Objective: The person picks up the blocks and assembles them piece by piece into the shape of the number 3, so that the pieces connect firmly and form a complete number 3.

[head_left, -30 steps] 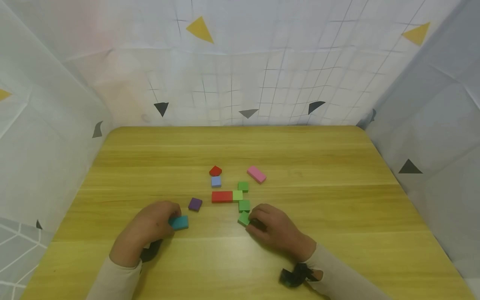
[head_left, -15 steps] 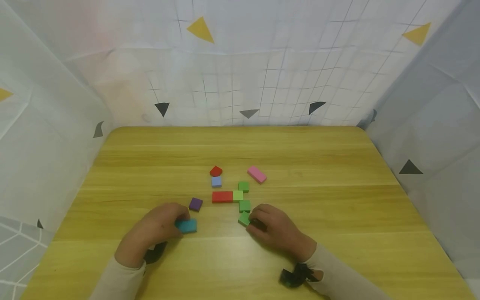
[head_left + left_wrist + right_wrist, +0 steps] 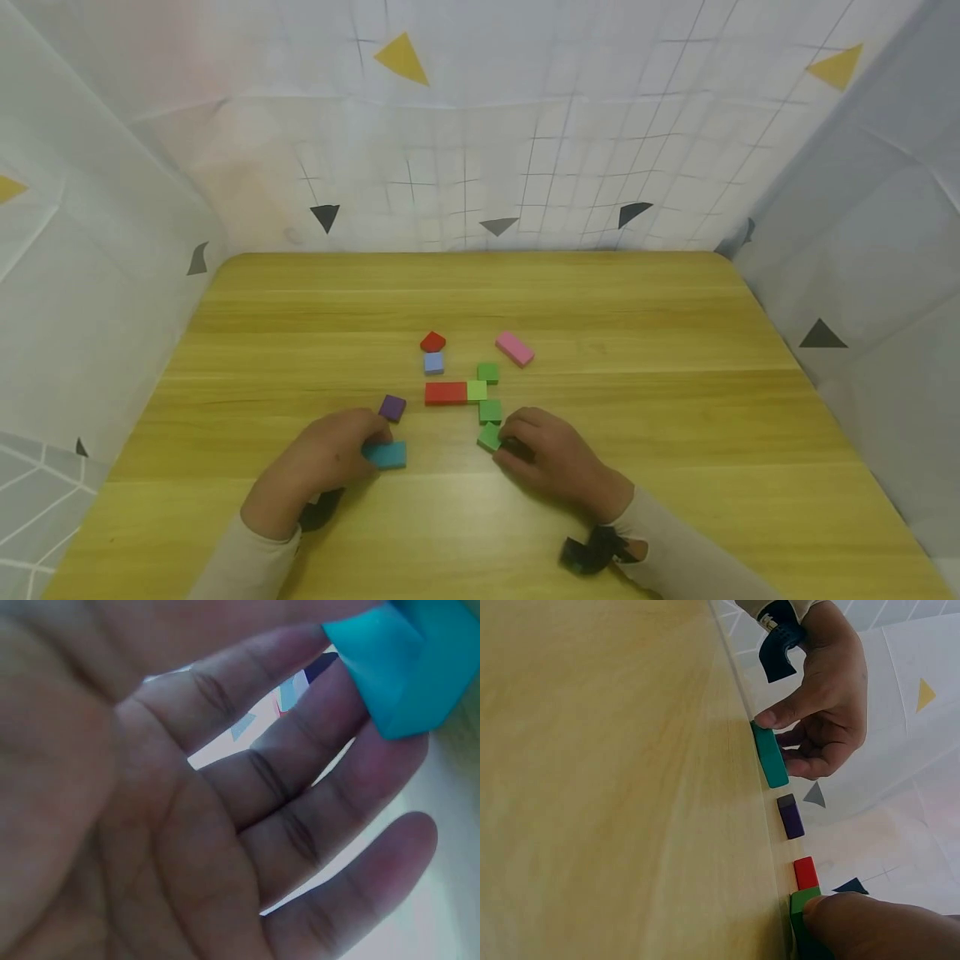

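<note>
My left hand [image 3: 333, 454] pinches a flat teal block [image 3: 387, 455] between thumb and fingers, low over the table at the left of the other blocks. The left wrist view shows the same teal block [image 3: 405, 671] at the fingertips. With curled fingers my right hand [image 3: 555, 454] grips a green block [image 3: 490, 437], set at an angle just below another green block [image 3: 490, 411]. Its thumb lies against that green block [image 3: 801, 904] in the right wrist view. A purple block [image 3: 392, 408] lies just beyond the left hand.
A long red block [image 3: 446, 393] touches a light green block [image 3: 477, 390], with one more green block [image 3: 487, 372] above it. Farther back lie a light blue block [image 3: 433, 362], a red pointed block [image 3: 432, 342] and a pink block [image 3: 514, 348]. White cloth surrounds the wooden table [image 3: 637, 317].
The left hand has slid rightward and slightly nearer the person with the teal block, closing on the middle. My right hand and the green block stay in place.
</note>
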The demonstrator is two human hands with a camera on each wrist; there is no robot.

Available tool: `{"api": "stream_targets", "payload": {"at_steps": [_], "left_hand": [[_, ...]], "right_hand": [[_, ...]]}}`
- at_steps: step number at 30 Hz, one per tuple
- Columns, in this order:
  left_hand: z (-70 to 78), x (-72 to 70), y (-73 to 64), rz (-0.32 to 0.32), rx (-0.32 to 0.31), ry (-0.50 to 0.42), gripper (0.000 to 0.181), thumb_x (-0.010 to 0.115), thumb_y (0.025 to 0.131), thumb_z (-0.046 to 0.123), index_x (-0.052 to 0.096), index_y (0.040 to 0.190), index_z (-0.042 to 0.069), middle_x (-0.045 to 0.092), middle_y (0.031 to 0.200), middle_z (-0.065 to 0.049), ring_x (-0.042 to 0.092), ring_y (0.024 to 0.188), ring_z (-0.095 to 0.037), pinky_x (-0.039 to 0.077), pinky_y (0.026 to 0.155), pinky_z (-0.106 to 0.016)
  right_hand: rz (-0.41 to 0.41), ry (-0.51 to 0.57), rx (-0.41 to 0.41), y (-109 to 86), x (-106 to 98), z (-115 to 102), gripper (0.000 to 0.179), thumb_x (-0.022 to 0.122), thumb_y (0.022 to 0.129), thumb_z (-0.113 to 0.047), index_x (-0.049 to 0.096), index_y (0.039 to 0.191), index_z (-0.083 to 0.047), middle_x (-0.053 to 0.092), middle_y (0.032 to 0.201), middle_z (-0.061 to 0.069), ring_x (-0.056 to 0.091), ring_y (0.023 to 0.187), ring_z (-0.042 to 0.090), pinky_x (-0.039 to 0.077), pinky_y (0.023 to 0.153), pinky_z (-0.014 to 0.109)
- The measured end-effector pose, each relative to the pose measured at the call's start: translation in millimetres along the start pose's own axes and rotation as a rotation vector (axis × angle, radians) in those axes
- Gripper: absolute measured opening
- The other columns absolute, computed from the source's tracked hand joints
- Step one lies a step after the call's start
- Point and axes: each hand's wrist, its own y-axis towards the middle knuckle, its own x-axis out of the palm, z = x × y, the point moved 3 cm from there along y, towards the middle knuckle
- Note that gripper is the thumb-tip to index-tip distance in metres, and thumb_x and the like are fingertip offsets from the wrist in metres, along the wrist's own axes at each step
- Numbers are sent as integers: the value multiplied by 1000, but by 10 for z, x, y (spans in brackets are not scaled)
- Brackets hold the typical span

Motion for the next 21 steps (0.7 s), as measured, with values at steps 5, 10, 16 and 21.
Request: {"api": "stream_targets", "payload": {"at_steps": [5, 10, 16, 21], "left_hand": [[4, 27, 18, 0, -2, -9, 24, 82, 78, 7, 70, 92, 20, 63, 89, 10, 56, 84, -11, 50, 85, -40], [57, 103, 57, -14, 51, -12, 24, 84, 77, 11, 70, 93, 21, 64, 91, 10, 57, 86, -11, 51, 86, -41], [137, 158, 100, -28, 84, -14, 22, 83, 79, 13, 72, 97, 22, 65, 95, 11, 60, 92, -12, 51, 88, -42], [166, 166, 119, -45, 94, -10, 23, 82, 81, 13, 74, 101, 20, 66, 98, 10, 60, 93, -13, 51, 89, -43]], "right_hand": [[1, 6, 2, -3, 7, -3, 21, 81, 82, -24, 70, 96, -13, 65, 99, -4, 61, 89, 7, 53, 79, 24], [2, 0, 1, -4, 14, 0, 21, 81, 82, -24, 70, 96, -13, 65, 98, -4, 61, 89, 7, 53, 78, 24], [-1, -6, 3, -1, 13, 6, 21, 81, 81, -24, 70, 96, -13, 65, 98, -3, 61, 90, 8, 53, 79, 25], [-3, -3, 4, -6, 14, 11, 22, 81, 82, -24, 70, 97, -13, 66, 99, -3, 62, 91, 8, 53, 81, 26]]}}
